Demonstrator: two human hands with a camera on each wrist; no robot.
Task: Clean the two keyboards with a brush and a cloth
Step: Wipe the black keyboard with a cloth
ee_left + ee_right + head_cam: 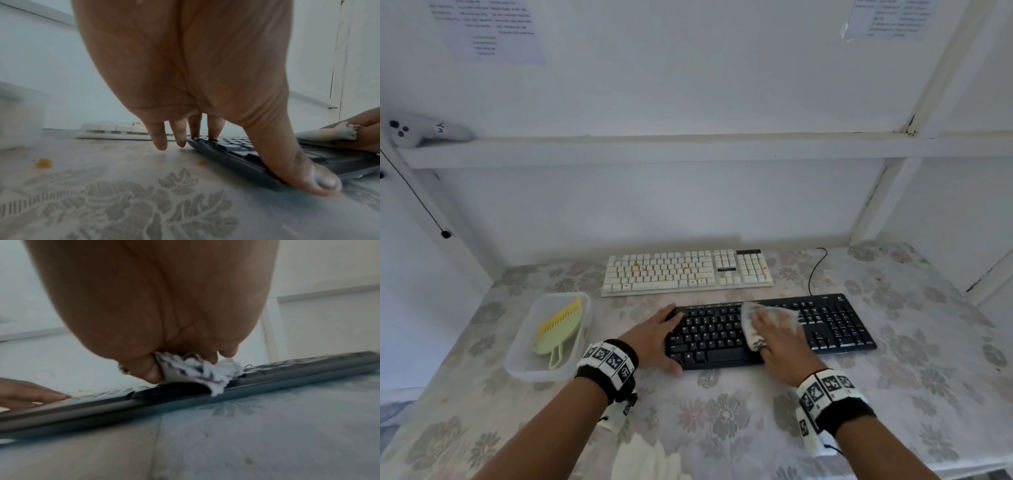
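A black keyboard (832, 325) lies across the middle of the table. My left hand (659, 337) rests on its left end with straight fingers (195, 128) on the keys and the thumb along the front edge. My right hand (780, 339) presses a crumpled white cloth (755, 317) onto the keyboard's middle keys; the cloth (197, 371) is bunched between thumb and curled fingers. Behind lies a white keyboard (688, 272) with orange stains. A yellow-green brush (558, 329) lies in a clear plastic tray (544, 373) at the left.
A floral tablecloth (722, 411) covers the table, with orange crumbs (43, 163) left of the black keyboard (232, 146). A black cable (815, 270) runs back from that keyboard. A white controller (421, 132) sits on the shelf above. Walls close in on three sides.
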